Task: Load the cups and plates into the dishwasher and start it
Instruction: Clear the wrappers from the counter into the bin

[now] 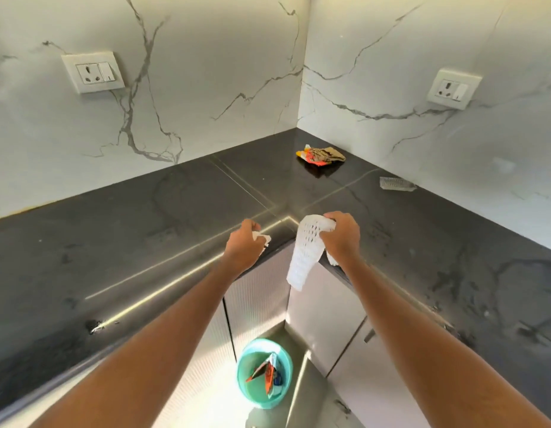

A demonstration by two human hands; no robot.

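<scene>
Nearest, down on floor by cabinets: teal bin holding packets. Above counter corner: left hand clenched round white scrap; right hand gripping white foam net, dangling. Farther back on dark counter: crumpled wrappers, clear plastic piece beside wall.

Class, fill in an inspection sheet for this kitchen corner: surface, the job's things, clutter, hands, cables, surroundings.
Surface: dark stone counter, L-shaped, smudged.
Job's things: nothing seen; no cups, plates or dishwasher in view.
Clutter: crumpled wrappers near the corner; clear plastic piece by the right wall.
Hands: left hand grips a white scrap; right hand grips a white foam net that hangs down.
Cables: nothing seen.
Surroundings: left wall socket, right wall socket, teal bin on the floor holding wrappers.
</scene>
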